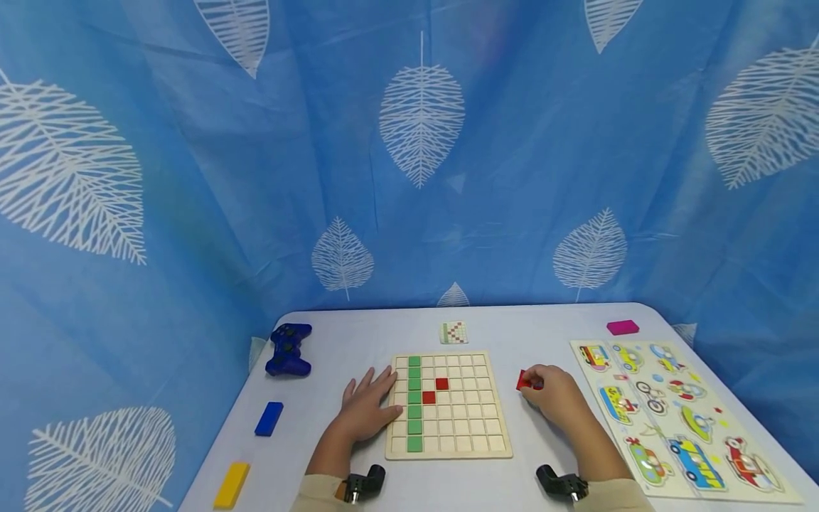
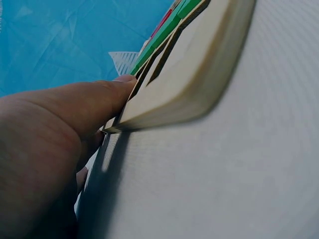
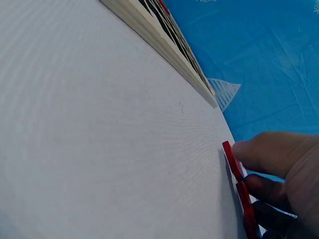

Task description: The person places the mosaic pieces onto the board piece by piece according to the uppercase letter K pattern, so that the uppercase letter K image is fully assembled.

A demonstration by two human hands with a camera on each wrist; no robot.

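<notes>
A square wooden grid board lies in the middle of the table. One column near its left side is filled with green tiles, and two red tiles sit diagonally to the right of that column. My left hand rests with spread fingers at the board's left edge, its thumb on the rim. Right of the board, my right hand pinches a red tile low over the table. Another red tile lies beside it under the curled fingers, which partly hide it.
Behind the board lies a small pattern card. To the left are a blue game controller, a blue block and a yellow block. A picture puzzle board and a magenta block lie on the right.
</notes>
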